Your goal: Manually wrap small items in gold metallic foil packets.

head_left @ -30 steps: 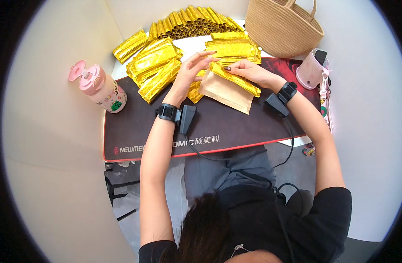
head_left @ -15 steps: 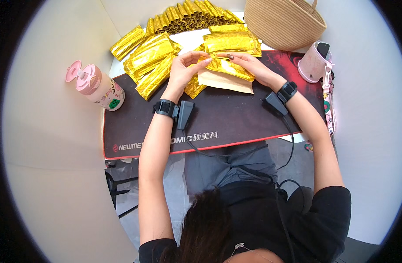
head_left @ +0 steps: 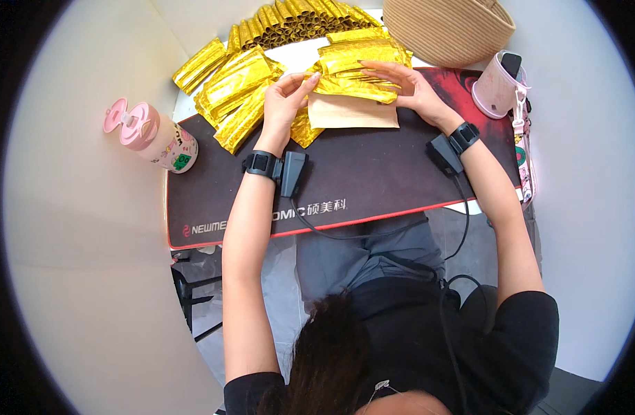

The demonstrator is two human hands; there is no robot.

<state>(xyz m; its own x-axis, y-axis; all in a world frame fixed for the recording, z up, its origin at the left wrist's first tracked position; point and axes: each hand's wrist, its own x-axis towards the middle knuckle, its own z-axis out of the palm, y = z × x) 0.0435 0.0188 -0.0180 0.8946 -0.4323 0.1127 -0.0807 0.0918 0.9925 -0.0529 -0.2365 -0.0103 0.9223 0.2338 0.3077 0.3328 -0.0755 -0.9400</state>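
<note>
A tan sheet of paper with a gold foil band (head_left: 353, 88) along its far edge lies on the dark desk mat (head_left: 373, 169). My left hand (head_left: 283, 107) pinches the band's left end between thumb and fingers. At the right end, my right hand (head_left: 421, 93) has its fingers stretched and spread over the gold foil behind, its thumb beside the band's corner. Beyond them lies a stack of gold foil sheets (head_left: 359, 55). Left of my left hand are several flattened gold foil pieces (head_left: 238, 76). Each wrist wears a black strap with a small cabled box.
Rolled gold foil tubes (head_left: 297, 28) are piled at the far edge. A woven basket (head_left: 449, 31) stands far right, near a pink cup (head_left: 496, 86) holding a dark device. An open-lidded pink bottle (head_left: 151, 135) is at the left. Pale walls enclose both sides.
My right hand has moved right and its fingers have spread apart. The left hand has shifted slightly left and away from me. The foil-banded paper lies straighter and a little farther off.
</note>
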